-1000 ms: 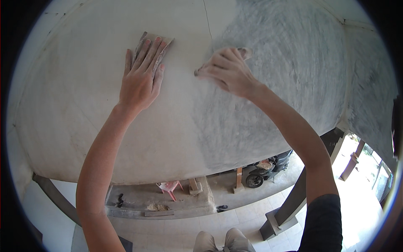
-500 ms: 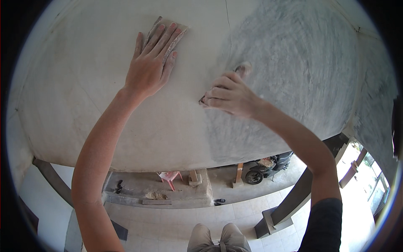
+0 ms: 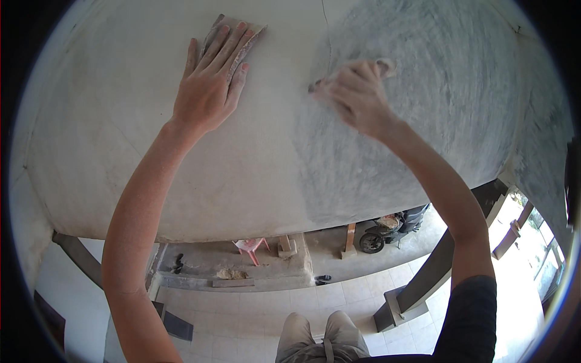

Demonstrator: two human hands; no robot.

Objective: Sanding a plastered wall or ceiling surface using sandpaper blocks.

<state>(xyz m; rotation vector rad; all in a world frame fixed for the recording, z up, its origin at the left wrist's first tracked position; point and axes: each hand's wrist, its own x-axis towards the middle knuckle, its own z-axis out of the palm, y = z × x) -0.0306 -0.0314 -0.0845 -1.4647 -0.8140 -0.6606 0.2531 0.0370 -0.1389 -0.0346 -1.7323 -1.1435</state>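
In front of me spreads a broad plastered surface, pale on the left and streaked grey on the right. My left hand lies on it with fingers extended over a dusty sheet of sandpaper. The sheet's edges curl up past the ring and index fingers, between the little finger and the thumb. My right hand, smeared by motion, is closed around a dusty, folded piece of sandpaper at the border of the grey area. Its dark end pokes out on the left; the fingers hide most of it.
A thin crack runs down the surface's upper part. Below its lower edge are a red plastic chair, a parked motorbike, a wooden post and a dark slanted column. Pale tiles cover the floor by my knees.
My right hand has moved up and slightly right with its sandpaper. The left hand keeps its place on the surface, while the whole view has shifted slightly.
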